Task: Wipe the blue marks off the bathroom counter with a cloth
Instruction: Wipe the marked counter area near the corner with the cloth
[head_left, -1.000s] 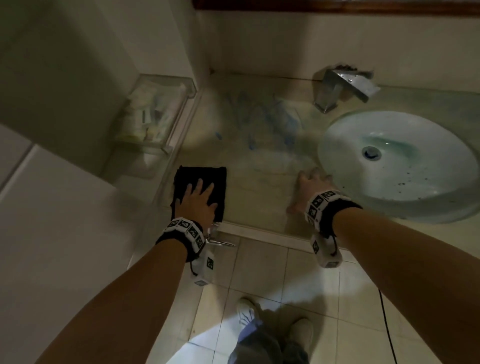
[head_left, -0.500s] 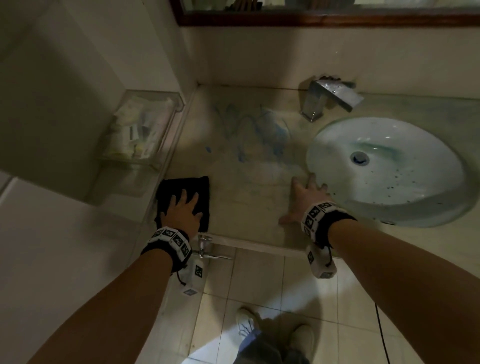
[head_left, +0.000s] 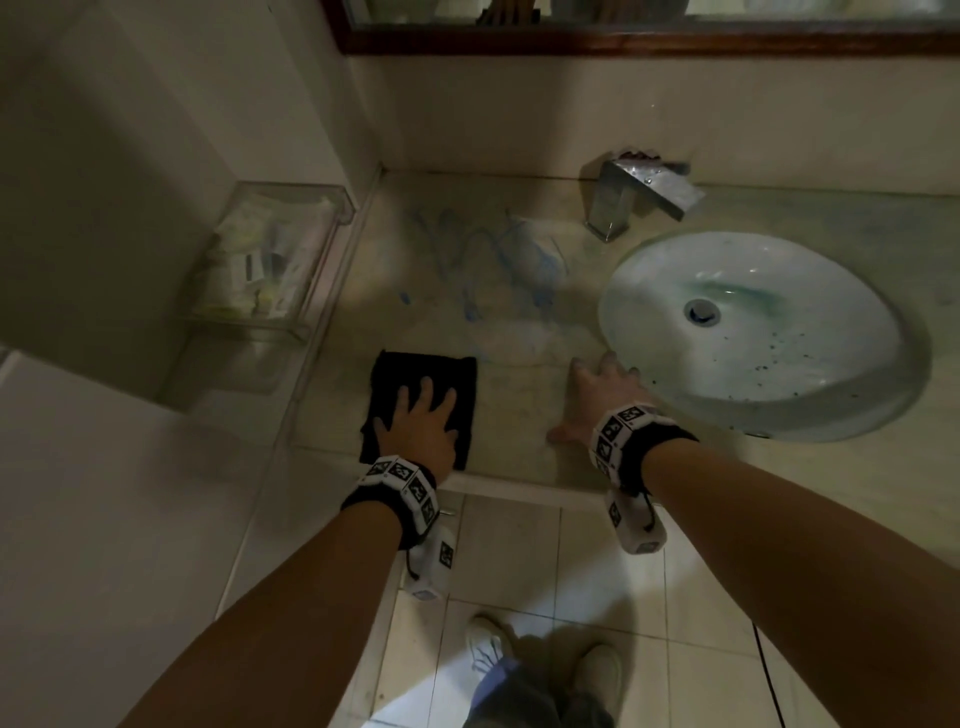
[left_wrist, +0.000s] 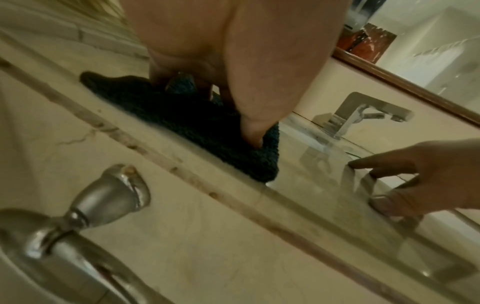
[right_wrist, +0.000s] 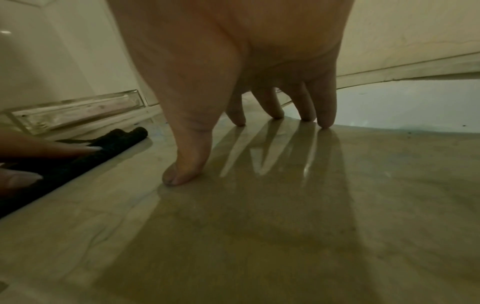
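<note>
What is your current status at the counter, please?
Left hand flat on black cloth; right hand braced on counter. Blue marks unwiped ahead. Path clear.

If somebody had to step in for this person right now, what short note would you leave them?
Left hand: flat, fingers spread, pressing the black cloth on the counter near its front edge.
Right hand: fingertips resting on bare counter beside the sink, holding nothing.
Done: cloth is in place.
Left: blue marks lie farther back, toward the faucet, still unwiped. Push the cloth over them.
</note>
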